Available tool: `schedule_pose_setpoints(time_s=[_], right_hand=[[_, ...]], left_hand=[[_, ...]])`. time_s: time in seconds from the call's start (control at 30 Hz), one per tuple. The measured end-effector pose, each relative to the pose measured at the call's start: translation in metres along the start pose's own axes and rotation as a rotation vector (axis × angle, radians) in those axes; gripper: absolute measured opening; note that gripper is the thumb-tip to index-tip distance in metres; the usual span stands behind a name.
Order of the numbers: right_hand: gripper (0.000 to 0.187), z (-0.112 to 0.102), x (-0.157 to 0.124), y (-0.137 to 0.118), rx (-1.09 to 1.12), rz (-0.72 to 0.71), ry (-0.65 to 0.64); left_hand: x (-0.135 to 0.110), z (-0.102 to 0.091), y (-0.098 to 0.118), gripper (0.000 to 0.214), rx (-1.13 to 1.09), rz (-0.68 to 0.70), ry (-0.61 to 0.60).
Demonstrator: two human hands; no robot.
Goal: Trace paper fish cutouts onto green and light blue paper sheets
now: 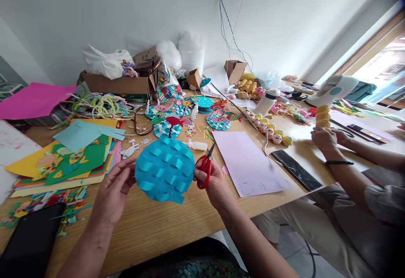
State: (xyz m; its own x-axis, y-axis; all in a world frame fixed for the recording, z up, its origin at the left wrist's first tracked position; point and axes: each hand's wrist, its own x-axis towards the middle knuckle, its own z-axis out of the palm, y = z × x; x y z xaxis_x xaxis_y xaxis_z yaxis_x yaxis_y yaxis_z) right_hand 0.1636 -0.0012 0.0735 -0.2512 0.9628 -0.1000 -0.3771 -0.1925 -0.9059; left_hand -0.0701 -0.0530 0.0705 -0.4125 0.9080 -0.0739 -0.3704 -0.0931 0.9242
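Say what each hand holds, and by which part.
Left hand pinches the blue paper disc at its left edge; right hand holds the red scissors by their handles.

paper disc (pixel 164 169): blue, scale pattern | scissors (pixel 205 169): red handles | sheet (pixel 249 162): pale lilac, maybe pink

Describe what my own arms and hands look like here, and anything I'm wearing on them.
Both forearms are bare down to the frame's bottom edge: no sleeves show. The left hand and right hand carry no gloves, rings, watch or bands that can be seen. The thin dark green bracelet and the grey sleeve belong to the person seated on the right.
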Motion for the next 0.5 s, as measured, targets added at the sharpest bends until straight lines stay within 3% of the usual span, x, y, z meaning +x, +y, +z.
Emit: schedule_pose_setpoints(time_s=[0.13,0.3,0.5], right_hand=[[0.024,0.001,-0.003,0.003,-0.02,-0.072,0.004],[0.023,0.002,-0.004,0.011,0.104,-0.079,0.066],[0.025,0.002,-0.003,0.016,0.155,-0.083,0.098]], left_hand=[[0.0,0.003,0.003,0.036,-0.098,-0.096,-0.08],[-0.011,0.014,-0.016,0.033,-0.253,-0.228,-0.077],[-0.027,0.021,-0.029,0.034,-0.205,-0.174,-0.178]])
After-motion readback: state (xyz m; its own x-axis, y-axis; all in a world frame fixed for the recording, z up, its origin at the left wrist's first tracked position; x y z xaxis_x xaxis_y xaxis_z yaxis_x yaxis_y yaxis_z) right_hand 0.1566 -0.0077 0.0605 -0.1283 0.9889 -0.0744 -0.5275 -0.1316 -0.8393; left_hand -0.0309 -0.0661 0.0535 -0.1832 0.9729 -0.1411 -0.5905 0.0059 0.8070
